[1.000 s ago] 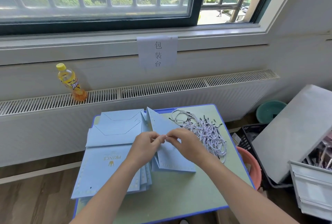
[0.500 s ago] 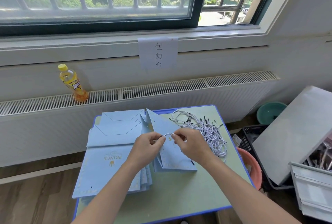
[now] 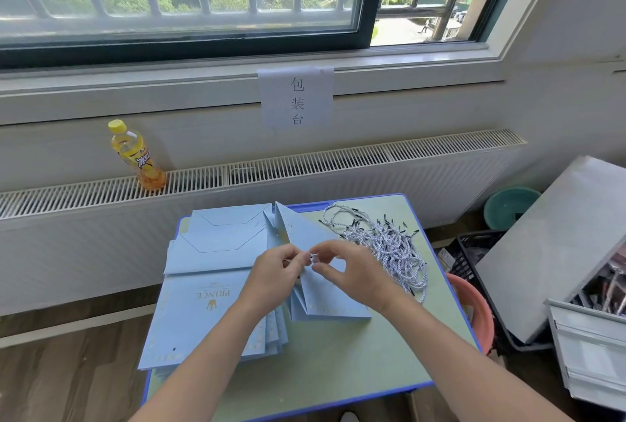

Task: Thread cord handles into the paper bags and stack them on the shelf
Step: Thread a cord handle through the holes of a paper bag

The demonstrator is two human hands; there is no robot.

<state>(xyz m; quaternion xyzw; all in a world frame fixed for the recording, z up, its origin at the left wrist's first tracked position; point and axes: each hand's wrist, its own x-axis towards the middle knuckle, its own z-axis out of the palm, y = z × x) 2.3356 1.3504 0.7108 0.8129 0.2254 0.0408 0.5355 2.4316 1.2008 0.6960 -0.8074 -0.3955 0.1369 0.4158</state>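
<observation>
Cord end [image 3: 313, 255], stretched between the hands half a second ago, now shows only as a short tip. Left hand [image 3: 276, 272] and right hand [image 3: 352, 269] fingers both pinch it at the half-open paper bag [image 3: 325, 286], surface centre; likely threading a hole. Spare cords [image 3: 382, 245] at 2 o'clock.

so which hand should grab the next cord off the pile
Right. The right hand is on the same side as the cord pile and close beside it; the left hand would have to cross over the bag.
</observation>
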